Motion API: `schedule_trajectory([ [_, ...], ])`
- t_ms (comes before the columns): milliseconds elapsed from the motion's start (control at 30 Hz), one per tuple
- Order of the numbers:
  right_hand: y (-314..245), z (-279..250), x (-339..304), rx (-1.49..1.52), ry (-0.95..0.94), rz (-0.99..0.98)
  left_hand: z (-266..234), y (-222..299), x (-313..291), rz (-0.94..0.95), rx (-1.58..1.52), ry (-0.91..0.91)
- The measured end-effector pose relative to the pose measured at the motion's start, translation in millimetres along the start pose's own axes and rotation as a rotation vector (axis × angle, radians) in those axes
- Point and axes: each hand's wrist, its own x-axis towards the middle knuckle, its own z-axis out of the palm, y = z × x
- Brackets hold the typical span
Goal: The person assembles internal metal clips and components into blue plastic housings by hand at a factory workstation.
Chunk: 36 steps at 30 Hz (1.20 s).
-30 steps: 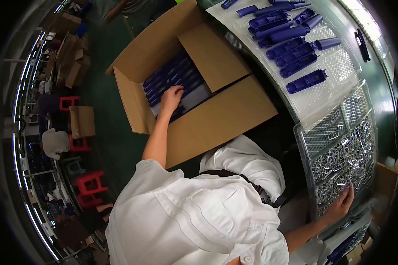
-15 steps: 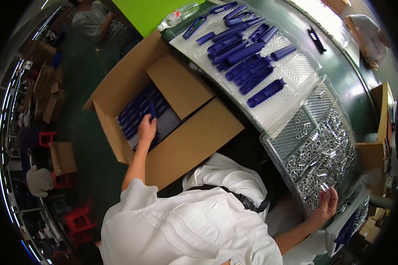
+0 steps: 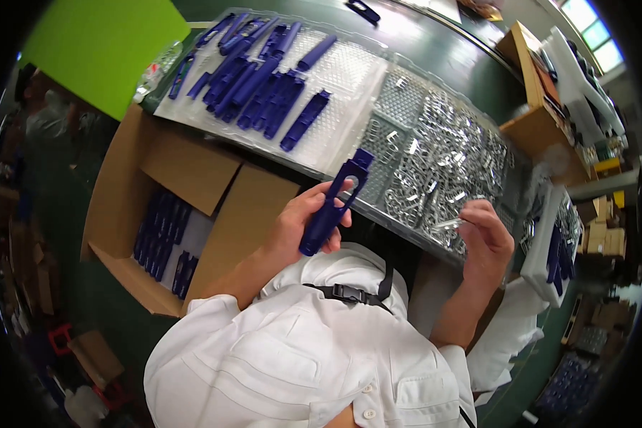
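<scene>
In front of my body, my left hand point(image 3: 292, 228) is closed around a long dark-blue plastic housing point(image 3: 337, 203), tilted with its narrow end up and away. To the right, my right hand point(image 3: 486, 232) pinches a small shiny metal clip point(image 3: 447, 224) above a clear tray point(image 3: 379, 208) of loose metal clips point(image 3: 458, 153). On the left stands an open cardboard box point(image 3: 217, 253) with rows of similar blue housings point(image 3: 160, 232) inside. More blue plastic parts point(image 3: 264, 96) lie on a white textured tray point(image 3: 346, 78) on the bench.
A clear plastic bottle point(image 3: 157, 71) stands by a bright green panel point(image 3: 107, 50) at the far left. Farther back on the bench lies a dark part point(image 3: 364, 11). At the right, a white container point(image 3: 538, 267) holds blue parts and metal pieces, with a wooden shelf point(image 3: 524, 71) behind.
My left hand has come out of the cardboard box with a blue housing and moved right, before my body. My right hand has lifted nearer with the metal clip. The view has turned right.
</scene>
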Motion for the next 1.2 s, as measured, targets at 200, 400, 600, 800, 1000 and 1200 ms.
schedule_trajectory([
  [200,-37.1,23.5,3.9,-0.385,0.027,0.029,47.9,-21.6,32.9,-0.196,0.058,-0.255],
  [400,-23.7,23.4,-7.6,-0.655,-0.047,-0.012,61.3,-36.3,36.1,-0.173,0.282,-0.274],
  [600,-14.9,28.0,-8.0,-0.710,-0.056,0.003,66.2,-43.5,38.2,-0.098,0.387,-0.259],
  [800,-3.3,38.8,-10.4,-0.693,-0.076,0.014,65.2,-46.5,42.1,-0.031,0.503,-0.221],
  [1000,-14.6,50.4,-11.0,-0.529,0.310,0.139,60.4,-57.4,44.4,0.211,0.625,-0.223],
  [1200,14.9,30.4,-19.6,-0.180,-0.010,0.374,69.1,-53.9,52.7,0.079,0.712,-0.202],
])
